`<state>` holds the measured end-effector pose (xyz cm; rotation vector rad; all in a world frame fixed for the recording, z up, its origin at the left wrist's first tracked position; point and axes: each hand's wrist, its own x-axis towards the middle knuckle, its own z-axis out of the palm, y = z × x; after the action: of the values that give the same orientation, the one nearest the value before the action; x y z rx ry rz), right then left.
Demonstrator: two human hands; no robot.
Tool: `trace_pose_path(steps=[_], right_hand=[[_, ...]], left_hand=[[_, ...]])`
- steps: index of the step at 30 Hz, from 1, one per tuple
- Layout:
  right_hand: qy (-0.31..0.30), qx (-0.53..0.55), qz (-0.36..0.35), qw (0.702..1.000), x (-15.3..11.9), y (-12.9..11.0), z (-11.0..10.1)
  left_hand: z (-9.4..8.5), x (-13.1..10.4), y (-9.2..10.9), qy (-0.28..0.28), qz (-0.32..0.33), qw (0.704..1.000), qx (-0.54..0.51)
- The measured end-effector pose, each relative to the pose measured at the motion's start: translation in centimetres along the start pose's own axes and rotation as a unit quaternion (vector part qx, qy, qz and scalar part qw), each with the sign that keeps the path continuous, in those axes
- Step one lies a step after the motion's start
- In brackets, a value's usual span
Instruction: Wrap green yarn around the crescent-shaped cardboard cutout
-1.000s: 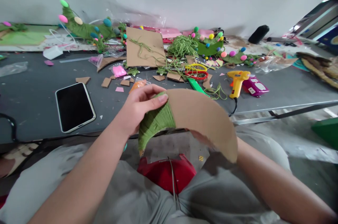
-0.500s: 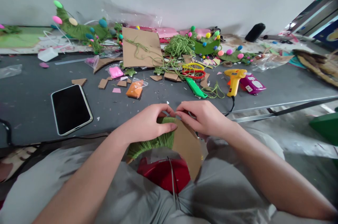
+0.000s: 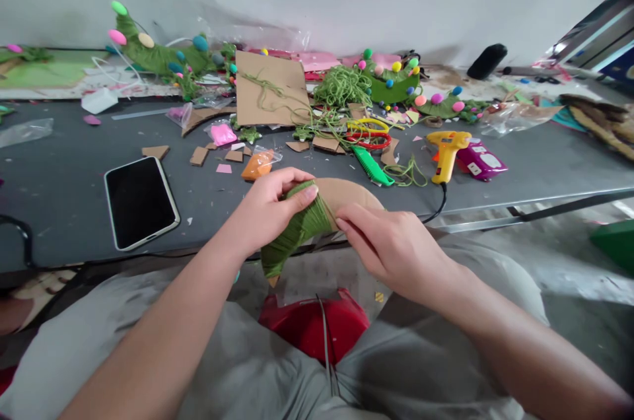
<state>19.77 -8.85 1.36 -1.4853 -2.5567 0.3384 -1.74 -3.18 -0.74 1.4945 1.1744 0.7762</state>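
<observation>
A curved piece of cardboard [image 3: 347, 191] is held above my lap at the table's front edge. Green yarn [image 3: 296, 230] is wound tightly round its left part, down to a bare brown tip; the right part is bare cardboard. My left hand [image 3: 267, 209] grips the wound part, thumb on the near face and fingers behind, mostly hidden. My right hand [image 3: 396, 242] is closed in a pinch beside the edge of the winding, where a thin yarn strand runs to its fingertips. That hand covers part of the cardboard's right end.
On the table lie a phone [image 3: 140, 202], a green cutter [image 3: 372, 166], scissors [image 3: 369, 139], a yellow glue gun [image 3: 448, 152] with a cord, and an orange packet [image 3: 257, 164]. Behind them are a yarn heap [image 3: 343, 86], a cardboard sheet [image 3: 272, 90] and a decorated green crescent [image 3: 158, 58].
The cardboard has been raised and turned, its bare end swinging up to the right. My right hand has moved from the far edge down to the near side, with the strand.
</observation>
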Motion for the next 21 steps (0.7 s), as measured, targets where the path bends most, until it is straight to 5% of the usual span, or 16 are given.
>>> trace_pose_path(steps=[8, 15, 21], right_hand=[[-0.040, 0.010, 0.058, 0.997, 0.0, 0.0, 0.6], [-0.034, 0.140, 0.070, 0.987, 0.2, 0.9, 1.4], [-0.017, 0.283, 0.046, 0.958, 0.5, 0.9, 2.0]], left_hand=[[0.6, 0.0, -0.5, 0.140, 0.007, 0.985, -0.097], [0.3, 0.2, -0.3, 0.251, 0.044, 0.963, -0.086], [0.4, 0.3, -0.2, 0.259, 0.059, 0.954, -0.137]])
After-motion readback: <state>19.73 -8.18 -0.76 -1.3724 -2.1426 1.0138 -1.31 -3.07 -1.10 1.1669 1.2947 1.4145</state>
